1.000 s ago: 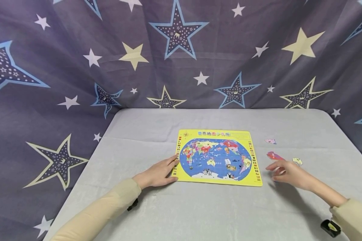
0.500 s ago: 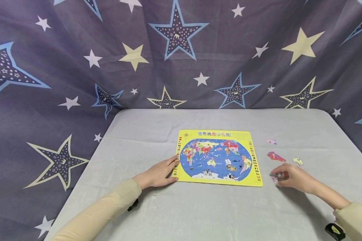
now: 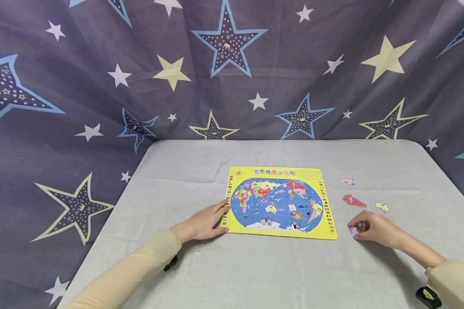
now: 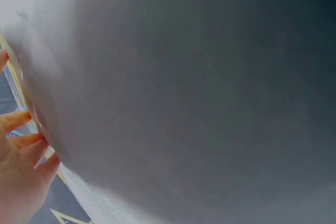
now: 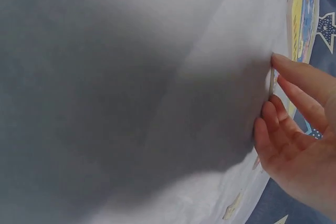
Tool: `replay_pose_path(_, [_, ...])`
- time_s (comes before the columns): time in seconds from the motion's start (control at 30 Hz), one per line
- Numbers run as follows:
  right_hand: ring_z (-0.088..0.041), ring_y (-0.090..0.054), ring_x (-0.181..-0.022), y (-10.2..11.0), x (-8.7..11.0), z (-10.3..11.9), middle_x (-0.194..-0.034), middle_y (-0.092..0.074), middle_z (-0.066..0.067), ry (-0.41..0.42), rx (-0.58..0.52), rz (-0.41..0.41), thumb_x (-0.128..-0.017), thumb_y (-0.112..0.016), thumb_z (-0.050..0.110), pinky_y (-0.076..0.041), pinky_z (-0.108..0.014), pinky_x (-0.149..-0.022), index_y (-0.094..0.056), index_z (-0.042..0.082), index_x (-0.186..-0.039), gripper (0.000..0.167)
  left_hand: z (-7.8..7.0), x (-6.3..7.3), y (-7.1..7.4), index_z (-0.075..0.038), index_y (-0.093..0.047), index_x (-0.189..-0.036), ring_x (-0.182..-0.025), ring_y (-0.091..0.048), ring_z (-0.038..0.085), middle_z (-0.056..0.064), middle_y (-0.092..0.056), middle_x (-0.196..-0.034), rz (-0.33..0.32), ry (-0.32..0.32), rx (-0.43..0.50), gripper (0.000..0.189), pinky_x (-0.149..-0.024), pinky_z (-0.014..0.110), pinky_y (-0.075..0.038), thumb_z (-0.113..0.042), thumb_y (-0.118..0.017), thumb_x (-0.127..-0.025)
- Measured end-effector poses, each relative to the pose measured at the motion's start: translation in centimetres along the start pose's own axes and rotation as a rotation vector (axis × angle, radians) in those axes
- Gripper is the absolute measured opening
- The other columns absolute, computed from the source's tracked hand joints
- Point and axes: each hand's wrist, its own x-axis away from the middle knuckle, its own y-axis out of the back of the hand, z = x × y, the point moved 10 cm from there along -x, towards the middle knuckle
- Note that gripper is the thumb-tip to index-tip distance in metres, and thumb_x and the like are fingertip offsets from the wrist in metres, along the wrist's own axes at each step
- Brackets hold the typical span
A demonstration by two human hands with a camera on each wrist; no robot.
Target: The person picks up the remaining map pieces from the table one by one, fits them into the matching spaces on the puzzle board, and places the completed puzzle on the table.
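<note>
Beside the map board (image 3: pixel 280 218), right hand (image 3: pixel 380 229) pinches a piece (image 3: pixel 353 231)!
Partly hidden, that piece; left hand (image 3: pixel 202 221), outstretched, touches the board.

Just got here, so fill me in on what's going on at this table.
A person's left hand touches the left edge of a world map board. Their right hand pinches a small piece just right of the board; whether it is lifted is unclear. Farther back on the table lie a pink piece, a red piece and a pale yellow piece.
</note>
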Motion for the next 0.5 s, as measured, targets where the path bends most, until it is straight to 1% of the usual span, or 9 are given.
replay_pose_path(0.17, [-0.001,-0.041,-0.063,-0.18,-0.12,-0.37,-0.075,-0.052,0.005,-0.005,-0.015,0.006,-0.063,-0.075,0.006,-0.039,-0.019,-0.052,-0.065,0.003,-0.085,0.024,0.01,-0.01,-0.02,-0.006,-0.025,-0.14,-0.131,-0.021,0.024,0.01,-0.011,-0.147,0.002,0.001,0.001,0.069,-0.105,0.036,-0.026,-0.047,-0.043,-0.088])
replay_pose_path(0.37, [0.0,-0.043,-0.064,-0.65,-0.21,-0.75,-0.075,-0.054,0.002,-0.024,-0.06,0.06,-0.067,-0.073,0.007,-0.041,-0.019,-0.053,-0.063,0.004,-0.083,0.019,0.02,-0.02,-0.03,-0.006,-0.025,-0.14,-0.131,-0.021,0.024,0.01,-0.011,-0.147,0.005,0.001,0.002,0.068,-0.105,0.036,-0.026,-0.047,-0.043,-0.088])
replay_pose_path(0.5, [0.001,-0.042,-0.063,-0.74,-0.22,-0.71,-0.073,-0.053,0.002,-0.024,-0.087,0.073,-0.068,-0.073,0.006,-0.04,-0.018,-0.053,-0.062,0.004,-0.081,0.018,-0.09,-0.01,0.03,-0.005,-0.025,-0.14,-0.131,-0.022,0.025,0.011,-0.012,-0.147,-0.002,-0.01,-0.004,0.068,-0.105,0.036,-0.025,-0.047,-0.043,-0.089])
